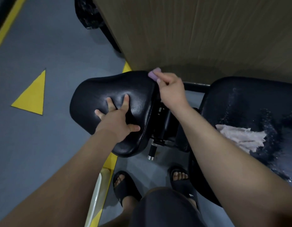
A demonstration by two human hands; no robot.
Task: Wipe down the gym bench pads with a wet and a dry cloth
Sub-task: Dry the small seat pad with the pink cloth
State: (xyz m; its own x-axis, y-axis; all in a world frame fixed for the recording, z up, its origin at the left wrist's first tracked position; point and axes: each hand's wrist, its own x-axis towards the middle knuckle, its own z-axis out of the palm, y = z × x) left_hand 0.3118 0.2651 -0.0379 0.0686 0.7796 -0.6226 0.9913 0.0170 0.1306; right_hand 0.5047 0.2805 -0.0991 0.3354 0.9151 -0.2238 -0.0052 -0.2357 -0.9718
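Note:
A glossy black seat pad fills the middle of the view. My left hand lies flat on it with the fingers spread, pressing on its near right part. My right hand holds a small purple cloth against the pad's far right corner; the fingers curl over the cloth and hide most of it. To the right lies a longer black back pad, worn and flaking, with a crumpled pale pink cloth resting on it, touched by neither hand.
A wood-panel wall stands just behind the pads. The grey floor carries a yellow triangle and yellow lines. The black frame and a chrome adjustment pin sit between the pads. My sandalled feet stand below; a white object's edge lies at left.

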